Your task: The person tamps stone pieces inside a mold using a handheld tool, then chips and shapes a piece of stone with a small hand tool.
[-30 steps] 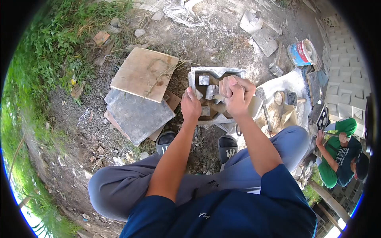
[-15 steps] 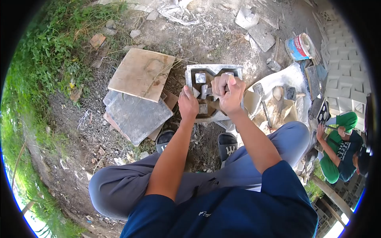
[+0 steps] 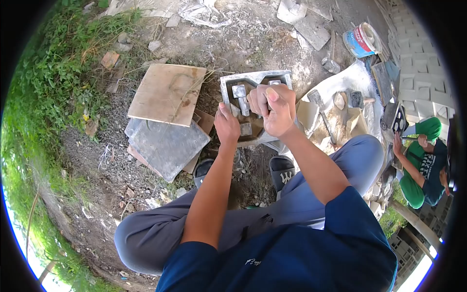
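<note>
A grey, light-rimmed mould with angular inner walls lies on the ground in front of me. Several metal-looking blocks show inside it. My left hand grips the mould's left side, thumb on top and fingers wrapped below. Over the mould's right half, my right hand is closed in a fist. It hides part of the interior, and I cannot make out what it holds. A grey, bar-like piece shows just left of that fist.
Left lie a wooden board and a dark slab, stacked. Right, a hammer and a trowel-like tool rest on a pale sheet. Beyond are a paint bucket and another person at work.
The view has shifted slightly, so the mould appears a little further left and up. My left hand stays on its side; my right fist stays above it, slightly turned.
</note>
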`<state>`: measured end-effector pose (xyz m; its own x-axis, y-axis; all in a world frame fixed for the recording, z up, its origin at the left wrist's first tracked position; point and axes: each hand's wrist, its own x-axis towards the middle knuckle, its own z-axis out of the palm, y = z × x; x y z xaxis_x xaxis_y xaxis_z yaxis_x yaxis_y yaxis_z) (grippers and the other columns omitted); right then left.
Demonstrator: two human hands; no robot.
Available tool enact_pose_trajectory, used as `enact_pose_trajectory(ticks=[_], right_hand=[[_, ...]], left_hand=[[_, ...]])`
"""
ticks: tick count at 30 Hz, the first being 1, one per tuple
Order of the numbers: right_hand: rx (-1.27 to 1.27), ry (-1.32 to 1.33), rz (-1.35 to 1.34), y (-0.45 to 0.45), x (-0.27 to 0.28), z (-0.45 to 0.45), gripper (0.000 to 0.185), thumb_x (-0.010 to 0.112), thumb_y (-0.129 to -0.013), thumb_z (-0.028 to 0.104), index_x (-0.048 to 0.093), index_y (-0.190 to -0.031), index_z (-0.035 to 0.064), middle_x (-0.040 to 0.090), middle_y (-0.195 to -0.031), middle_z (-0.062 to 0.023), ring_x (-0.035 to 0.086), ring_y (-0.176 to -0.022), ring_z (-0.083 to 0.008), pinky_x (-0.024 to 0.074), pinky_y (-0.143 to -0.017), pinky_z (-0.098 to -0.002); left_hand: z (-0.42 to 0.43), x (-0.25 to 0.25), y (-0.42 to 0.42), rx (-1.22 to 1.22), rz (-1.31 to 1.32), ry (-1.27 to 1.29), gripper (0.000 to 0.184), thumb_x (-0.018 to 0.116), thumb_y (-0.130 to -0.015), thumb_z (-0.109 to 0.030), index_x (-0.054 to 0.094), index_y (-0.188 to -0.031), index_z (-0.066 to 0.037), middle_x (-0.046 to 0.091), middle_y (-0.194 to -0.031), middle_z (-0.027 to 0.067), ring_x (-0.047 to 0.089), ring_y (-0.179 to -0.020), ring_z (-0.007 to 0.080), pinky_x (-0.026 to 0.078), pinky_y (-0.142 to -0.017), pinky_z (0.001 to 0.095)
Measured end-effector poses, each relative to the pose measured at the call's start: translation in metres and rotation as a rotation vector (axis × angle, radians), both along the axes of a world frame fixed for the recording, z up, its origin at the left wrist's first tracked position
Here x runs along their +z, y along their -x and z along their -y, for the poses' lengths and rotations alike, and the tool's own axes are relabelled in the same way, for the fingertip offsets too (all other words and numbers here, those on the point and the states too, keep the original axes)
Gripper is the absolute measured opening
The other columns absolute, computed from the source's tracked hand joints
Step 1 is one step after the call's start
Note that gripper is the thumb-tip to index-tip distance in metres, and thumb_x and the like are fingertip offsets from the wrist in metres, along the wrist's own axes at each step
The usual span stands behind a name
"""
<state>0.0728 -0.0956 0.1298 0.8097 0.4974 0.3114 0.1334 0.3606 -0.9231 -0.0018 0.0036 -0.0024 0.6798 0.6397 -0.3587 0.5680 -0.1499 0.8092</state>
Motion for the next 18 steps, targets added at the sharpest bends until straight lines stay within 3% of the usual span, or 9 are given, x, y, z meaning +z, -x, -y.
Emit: enact_pose_trajectory(ticks=[2,5,6,9,10,11,13,14,18], right_hand=[[0.058,-0.061,0.012,-0.006,-0.024,-0.003,0.052,0.041,-0.100,0.029,0.034,-0.055,0.0041,0.036,-0.049,-0.0035,0.033,-0.046,-0.0132,0.0246,-0.046,-0.0317],[-0.008,-0.001,-0.060,-0.011,-0.012,-0.008,0.058,0.047,-0.099,0.038,0.034,-0.053,0.0051,0.033,-0.048,-0.0020,0.031,-0.045,-0.0137,0.0231,-0.046,-0.0304],[-0.013,0.019,-0.027,-0.011,-0.006,-0.006,0.056,0.046,-0.099,0.035,0.034,-0.053,0.0053,0.032,-0.048,-0.0013,0.031,-0.045,-0.0137,0.0233,-0.046,-0.0305],[0.073,0.052,0.006,-0.014,0.026,-0.002,0.055,0.046,-0.098,0.034,0.034,-0.053,0.0055,0.032,-0.048,-0.0011,0.031,-0.045,-0.0134,0.0240,-0.047,-0.0305],[0.109,0.021,-0.057,-0.017,0.013,-0.003,0.053,0.046,-0.098,0.032,0.034,-0.054,0.0056,0.033,-0.049,-0.0010,0.032,-0.046,-0.0128,0.0241,-0.047,-0.0301],[0.113,0.019,-0.049,-0.021,0.002,-0.005,0.053,0.046,-0.098,0.032,0.034,-0.054,0.0056,0.033,-0.049,-0.0010,0.032,-0.046,-0.0128,0.0241,-0.047,-0.0301],[0.115,0.030,-0.096,-0.025,0.001,-0.014,0.051,0.045,-0.098,0.030,0.035,-0.054,0.0058,0.034,-0.049,-0.0011,0.033,-0.047,-0.0128,0.0252,-0.047,-0.0298],[0.128,0.051,-0.118,-0.025,-0.001,-0.015,0.044,0.042,-0.097,0.020,0.035,-0.056,0.0042,0.033,-0.049,-0.0009,0.031,-0.048,-0.0109,0.0277,-0.048,-0.0311],[0.256,0.146,0.059,-0.025,0.028,-0.016,0.042,0.043,-0.097,0.017,0.034,-0.058,0.0043,0.034,-0.053,-0.0003,0.038,-0.052,-0.0108,0.0343,-0.050,-0.0315]], left_hand=[[-0.003,0.000,-0.003,-0.024,0.026,0.004,0.065,0.023,-0.108,-0.043,0.061,-0.109,0.010,0.064,-0.104,0.0348,0.057,-0.101,0.0543,0.044,-0.086,0.0549],[0.004,-0.001,-0.004,0.046,0.157,-0.053,0.067,0.022,-0.108,-0.045,0.061,-0.104,0.010,0.063,-0.101,0.0356,0.056,-0.099,0.0552,0.042,-0.084,0.0558],[0.003,-0.003,-0.004,0.034,0.185,-0.057,0.069,0.021,-0.108,-0.045,0.061,-0.101,0.010,0.063,-0.100,0.0358,0.055,-0.098,0.0559,0.042,-0.083,0.0560],[0.000,-0.002,-0.002,-0.001,0.040,-0.010,0.069,0.021,-0.108,-0.045,0.061,-0.101,0.010,0.063,-0.102,0.0354,0.055,-0.098,0.0556,0.043,-0.085,0.0552],[-0.006,-0.003,-0.001,-0.060,-0.031,0.064,0.081,0.019,-0.105,-0.057,0.057,-0.126,0.011,0.062,-0.117,0.0360,0.055,-0.114,0.0526,0.042,-0.096,0.0520],[-0.003,-0.001,-0.003,-0.057,-0.023,0.061,0.081,0.019,-0.105,-0.057,0.057,-0.126,0.011,0.062,-0.117,0.0360,0.055,-0.114,0.0526,0.042,-0.096,0.0520],[0.004,0.001,-0.005,0.031,0.123,-0.066,0.073,0.021,-0.107,-0.048,0.061,-0.110,0.012,0.063,-0.107,0.0363,0.054,-0.105,0.0557,0.043,-0.089,0.0539],[0.004,0.001,-0.004,0.021,0.128,-0.023,0.075,0.021,-0.107,-0.050,0.061,-0.113,0.013,0.063,-0.108,0.0371,0.054,-0.106,0.0561,0.042,-0.090,0.0542],[-0.001,-0.012,0.002,-0.034,0.130,0.025,0.079,0.020,-0.106,-0.054,0.060,-0.116,0.013,0.062,-0.109,0.0382,0.054,-0.106,0.0564,0.042,-0.090,0.0547]])
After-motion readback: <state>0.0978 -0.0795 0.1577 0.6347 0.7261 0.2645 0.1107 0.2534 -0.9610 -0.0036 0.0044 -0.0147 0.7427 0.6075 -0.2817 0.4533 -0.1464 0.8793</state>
